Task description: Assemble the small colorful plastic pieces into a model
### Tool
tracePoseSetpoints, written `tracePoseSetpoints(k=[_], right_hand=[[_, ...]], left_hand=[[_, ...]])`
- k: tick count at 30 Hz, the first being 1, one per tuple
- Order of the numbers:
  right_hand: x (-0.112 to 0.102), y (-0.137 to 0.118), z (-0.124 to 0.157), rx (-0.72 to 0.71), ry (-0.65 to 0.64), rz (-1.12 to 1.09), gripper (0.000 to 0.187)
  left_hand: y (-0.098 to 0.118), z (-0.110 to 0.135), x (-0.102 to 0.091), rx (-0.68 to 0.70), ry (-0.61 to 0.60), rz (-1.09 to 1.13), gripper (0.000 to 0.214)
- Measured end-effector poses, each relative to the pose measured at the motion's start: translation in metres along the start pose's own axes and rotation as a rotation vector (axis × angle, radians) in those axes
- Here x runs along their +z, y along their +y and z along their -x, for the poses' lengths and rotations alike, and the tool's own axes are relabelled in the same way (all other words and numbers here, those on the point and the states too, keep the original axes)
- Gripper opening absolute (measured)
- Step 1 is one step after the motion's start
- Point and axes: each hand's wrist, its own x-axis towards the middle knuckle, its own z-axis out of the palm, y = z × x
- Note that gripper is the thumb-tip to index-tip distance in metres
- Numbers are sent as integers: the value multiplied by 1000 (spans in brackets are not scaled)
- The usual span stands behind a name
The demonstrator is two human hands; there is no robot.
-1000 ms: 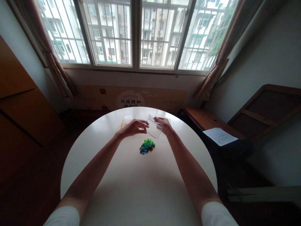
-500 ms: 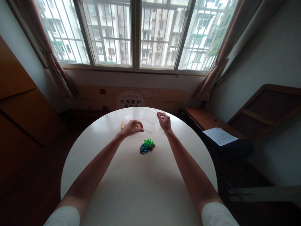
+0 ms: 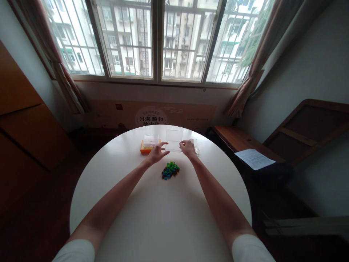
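Note:
A clear plastic box (image 3: 173, 139) stands on the white round table (image 3: 163, 218) near its far edge, with its lid raised upright. My right hand (image 3: 188, 147) is curled at the box's right side and appears to grip its edge. My left hand (image 3: 158, 152) hovers just left of the box, fingers spread and holding nothing. A small pile of green, blue and dark bricks (image 3: 170, 170) lies on the table just in front of both hands.
An orange tray with a clear box on it (image 3: 148, 144) sits left of the open box. Another clear container (image 3: 195, 144) lies behind my right hand. A wooden bench with a sheet of paper (image 3: 255, 158) stands to the right.
One second ago both hands held the clear box tilted above the bricks. It was then set down farther back, and now its lid stands upright with my left hand opened.

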Motion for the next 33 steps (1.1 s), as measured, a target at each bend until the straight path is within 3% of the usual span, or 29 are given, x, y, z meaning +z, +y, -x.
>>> tracePoseSetpoints(k=[4, 10, 13, 18, 22, 25, 33], right_hand=[[6, 6, 4, 17, 39, 198, 25], [13, -1, 15, -20, 22, 308, 37], [7, -7, 15, -27, 44, 363, 35], [-15, -2, 10, 25, 62, 432, 30], [-24, 12, 6, 115, 32, 471, 44], [-20, 18, 5, 146, -46, 469, 52], [1, 20, 3, -32, -147, 357, 46]], left_hand=[[-5, 3, 5, 22, -6, -84, 33], [-6, 10, 9, 51, -98, -186, 28], [-5, 13, 10, 50, -136, -164, 28], [-8, 18, 9, 117, -96, -247, 31], [-14, 20, 8, 104, -49, -323, 34], [-18, 21, 9, 139, -94, -361, 35], [-26, 20, 15, 252, -180, -516, 43]])
